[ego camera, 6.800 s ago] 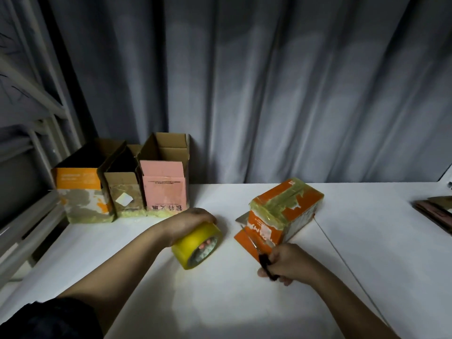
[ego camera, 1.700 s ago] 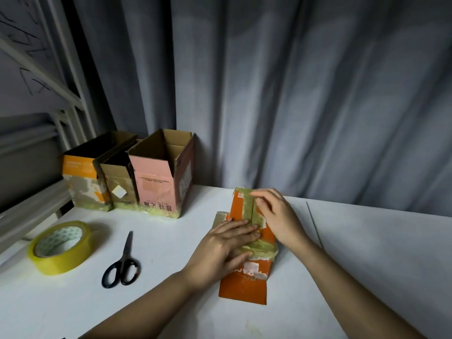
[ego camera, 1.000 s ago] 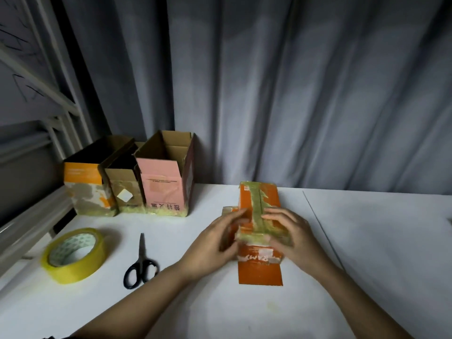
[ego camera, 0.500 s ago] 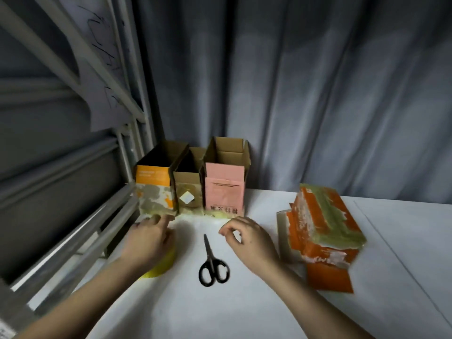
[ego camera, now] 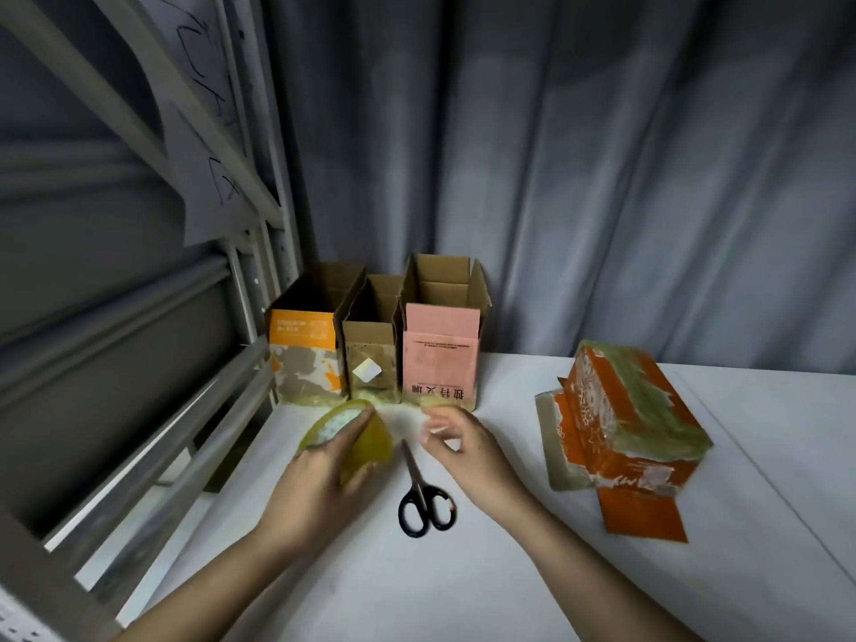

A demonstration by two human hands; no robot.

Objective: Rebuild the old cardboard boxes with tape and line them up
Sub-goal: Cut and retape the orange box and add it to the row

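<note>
On the counter (ego camera: 463, 586), the left hand (ego camera: 315, 479) grips the tape (ego camera: 356, 437) while the right hand (ego camera: 468, 451) pinches its free end. The orange box (ego camera: 634, 424) lies well to the right, scissors (ego camera: 424, 498) between. A slack strip could fold and stick to itself.

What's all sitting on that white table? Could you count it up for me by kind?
Cardboard boxes: 4, three lined up open at the back, one orange apart.
Tape rolls: 1, in the left hand.
Scissors: 1.
Total: 6
</note>
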